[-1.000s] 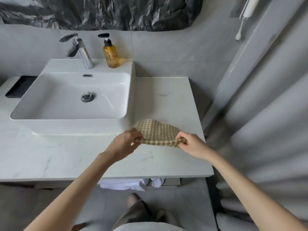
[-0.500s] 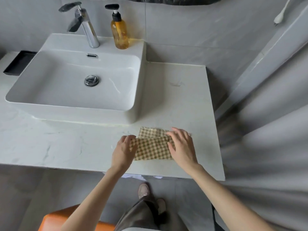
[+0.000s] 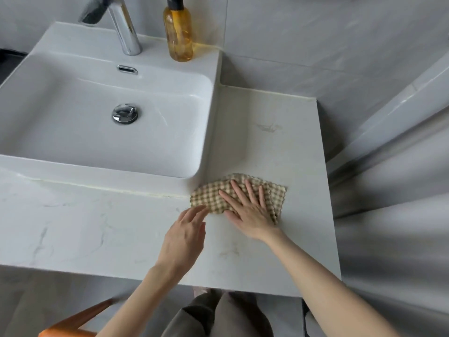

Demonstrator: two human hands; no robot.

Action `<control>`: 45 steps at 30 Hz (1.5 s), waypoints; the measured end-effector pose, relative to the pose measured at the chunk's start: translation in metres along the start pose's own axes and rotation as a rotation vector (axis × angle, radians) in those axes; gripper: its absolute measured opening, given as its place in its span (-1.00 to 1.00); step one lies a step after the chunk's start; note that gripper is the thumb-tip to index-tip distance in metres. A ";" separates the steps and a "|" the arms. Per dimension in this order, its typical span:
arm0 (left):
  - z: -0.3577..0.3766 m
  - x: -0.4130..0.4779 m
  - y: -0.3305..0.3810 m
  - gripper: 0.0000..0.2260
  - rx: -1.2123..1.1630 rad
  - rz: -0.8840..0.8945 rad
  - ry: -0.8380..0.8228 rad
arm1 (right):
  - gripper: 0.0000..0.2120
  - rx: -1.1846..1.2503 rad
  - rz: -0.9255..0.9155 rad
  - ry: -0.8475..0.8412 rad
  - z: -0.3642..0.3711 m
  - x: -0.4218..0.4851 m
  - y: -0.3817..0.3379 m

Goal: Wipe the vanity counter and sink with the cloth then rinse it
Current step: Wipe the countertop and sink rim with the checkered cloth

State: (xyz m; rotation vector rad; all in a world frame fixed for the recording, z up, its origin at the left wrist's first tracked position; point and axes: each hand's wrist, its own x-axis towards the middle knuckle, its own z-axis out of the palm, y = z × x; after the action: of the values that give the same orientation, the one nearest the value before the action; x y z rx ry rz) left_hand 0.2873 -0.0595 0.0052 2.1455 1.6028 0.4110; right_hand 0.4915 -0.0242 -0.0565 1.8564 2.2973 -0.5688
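A folded tan-and-white checked cloth (image 3: 209,197) lies flat on the white marble vanity counter (image 3: 267,147), just off the front right corner of the white sink (image 3: 73,113). My right hand (image 3: 247,210) presses on the cloth with straight, spread fingers. My left hand (image 3: 184,235) hovers beside the cloth's left edge, fingers loose, its fingertips at or near the cloth's corner. It holds nothing.
A chrome tap (image 3: 121,27) and an amber soap bottle (image 3: 178,32) stand on the sink's back ledge. The drain plug (image 3: 125,113) sits in the basin. A grey wall and door frame (image 3: 388,132) bound the counter on the right. An orange stool (image 3: 70,324) stands below.
The cloth was held up by both hands, then laid and folded on the counter. Now my right hand lies flat on it and my left hand has let go.
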 end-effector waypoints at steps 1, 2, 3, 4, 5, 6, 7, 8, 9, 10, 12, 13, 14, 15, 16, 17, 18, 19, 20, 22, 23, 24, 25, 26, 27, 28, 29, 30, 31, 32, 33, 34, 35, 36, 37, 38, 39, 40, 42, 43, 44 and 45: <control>0.005 0.010 0.007 -0.60 -0.012 0.007 -0.013 | -0.45 0.000 0.007 0.000 -0.005 0.011 0.003; 0.012 0.021 0.013 -0.55 -0.022 0.015 -0.029 | -0.44 0.000 0.010 -0.001 -0.011 0.021 0.006; 0.019 0.033 0.019 -0.49 -0.022 0.016 -0.047 | -0.44 0.003 0.002 -0.009 -0.017 0.030 0.009; 0.025 0.046 0.024 -0.44 -0.011 0.000 -0.077 | -0.44 0.018 -0.013 -0.023 -0.023 0.036 0.012; 0.031 0.057 0.027 -0.41 0.009 -0.023 -0.108 | -0.44 0.037 -0.032 -0.037 -0.026 0.039 0.016; 0.036 0.067 0.029 -0.40 0.036 -0.051 -0.146 | -0.43 0.047 -0.054 -0.032 -0.028 0.038 0.020; 0.040 0.075 0.031 -0.40 0.066 -0.073 -0.181 | -0.43 0.039 -0.077 0.007 -0.026 0.034 0.025; 0.044 0.080 0.032 -0.39 0.083 -0.084 -0.204 | -0.45 0.016 -0.096 0.068 -0.021 0.027 0.030; 0.048 0.084 0.033 -0.37 0.090 -0.096 -0.229 | -0.48 -0.010 -0.105 0.116 -0.015 0.021 0.036; 0.052 0.086 0.032 -0.35 0.084 -0.099 -0.245 | -0.49 -0.030 -0.101 0.140 -0.010 0.017 0.041; 0.057 0.094 0.033 -0.31 0.051 -0.099 -0.248 | -0.48 -0.038 -0.081 0.146 -0.006 0.021 0.051; 0.059 0.101 0.034 -0.31 0.042 -0.092 -0.228 | -0.48 -0.033 -0.075 0.143 -0.010 0.029 0.054; 0.061 0.110 0.035 -0.32 0.030 -0.092 -0.202 | -0.48 -0.029 -0.074 0.137 -0.016 0.038 0.059; 0.064 0.122 0.036 -0.35 0.010 -0.089 -0.175 | -0.48 -0.029 -0.079 0.127 -0.023 0.049 0.065; 0.065 0.136 0.038 -0.38 0.013 -0.087 -0.149 | -0.47 -0.026 -0.084 0.110 -0.030 0.061 0.072; 0.066 0.151 0.040 -0.41 0.049 -0.091 -0.134 | -0.47 -0.024 -0.087 0.092 -0.036 0.072 0.080; 0.068 0.167 0.041 -0.43 0.073 -0.104 -0.131 | -0.46 -0.023 -0.088 0.086 -0.042 0.084 0.087; 0.069 0.183 0.041 -0.44 0.060 -0.141 -0.132 | -0.45 -0.020 -0.087 0.087 -0.048 0.096 0.093; 0.071 0.201 0.040 -0.46 0.024 -0.172 -0.104 | -0.45 -0.015 -0.087 0.087 -0.054 0.108 0.099; 0.073 0.235 0.038 -0.51 0.092 -0.115 -0.117 | -0.44 -0.004 -0.090 0.095 -0.065 0.131 0.109; 0.074 0.251 0.035 -0.52 0.145 -0.104 -0.146 | -0.45 -0.004 -0.092 0.101 -0.071 0.143 0.114; 0.076 0.265 0.031 -0.48 0.147 -0.109 -0.161 | -0.48 -0.006 -0.091 0.102 -0.076 0.155 0.119; 0.077 0.281 0.028 -0.37 0.142 -0.134 -0.167 | -0.50 -0.005 -0.087 0.103 -0.082 0.167 0.124; 0.077 0.295 0.027 -0.31 0.138 -0.147 -0.165 | -0.51 -0.002 -0.082 0.106 -0.087 0.179 0.129; 0.076 0.308 0.026 -0.37 0.136 -0.160 -0.153 | -0.51 -0.004 -0.079 0.112 -0.092 0.191 0.134; 0.075 0.322 0.025 -0.48 0.133 -0.171 -0.155 | -0.51 -0.007 -0.079 0.117 -0.096 0.202 0.138; 0.073 0.334 0.025 -0.55 0.106 -0.192 -0.140 | -0.51 -0.010 -0.082 0.119 -0.100 0.212 0.142; 0.070 0.345 0.026 -0.54 0.081 -0.200 -0.128 | -0.51 -0.014 -0.088 0.121 -0.104 0.222 0.147; 0.068 0.352 0.026 -0.53 0.069 -0.185 -0.131 | -0.51 -0.022 -0.097 0.126 -0.108 0.230 0.151; 0.066 0.358 0.026 -0.54 0.065 -0.166 -0.130 | -0.51 -0.031 -0.106 0.132 -0.111 0.237 0.155; 0.065 0.361 0.025 -0.54 0.061 -0.158 -0.134 | -0.52 -0.042 -0.116 0.138 -0.114 0.243 0.158; 0.065 0.365 0.023 -0.55 0.045 -0.155 -0.117 | -0.52 -0.051 -0.127 0.145 -0.117 0.247 0.162; 0.065 0.369 0.023 -0.56 0.020 -0.169 -0.092 | -0.52 -0.053 -0.141 0.149 -0.120 0.249 0.166; 0.064 0.372 0.025 -0.58 0.007 -0.172 -0.055 | -0.52 -0.046 -0.155 0.148 -0.121 0.250 0.169; 0.061 0.375 0.027 -0.60 -0.004 -0.161 -0.012 | -0.52 -0.034 -0.167 0.145 -0.122 0.250 0.172; 0.057 0.376 0.029 -0.64 -0.003 -0.135 0.016 | -0.52 -0.022 -0.174 0.147 -0.122 0.249 0.176; 0.053 0.377 0.030 -0.67 -0.001 -0.099 0.027 | -0.52 -0.014 -0.176 0.153 -0.123 0.248 0.179; 0.050 0.376 0.032 -0.70 0.003 -0.072 0.019 | -0.51 -0.012 -0.175 0.156 -0.122 0.247 0.182; 0.048 0.370 0.034 -0.71 0.016 -0.042 -0.020 | -0.51 -0.010 -0.162 0.146 -0.122 0.241 0.190; 0.048 0.365 0.037 -0.67 0.005 -0.028 -0.051 | -0.51 -0.007 -0.149 0.135 -0.121 0.237 0.194; 0.047 0.360 0.041 -0.64 -0.006 -0.015 -0.095 | -0.51 -0.002 -0.127 0.127 -0.121 0.232 0.199; 0.046 0.355 0.045 -0.64 0.000 0.002 -0.144 | -0.51 0.004 -0.094 0.122 -0.119 0.225 0.206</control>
State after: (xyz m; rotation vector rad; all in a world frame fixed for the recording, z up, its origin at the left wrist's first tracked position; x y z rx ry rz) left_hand 0.4494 0.2619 -0.0187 2.1252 1.5206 0.2512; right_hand 0.6529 0.2603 -0.0643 1.8412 2.4743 -0.4850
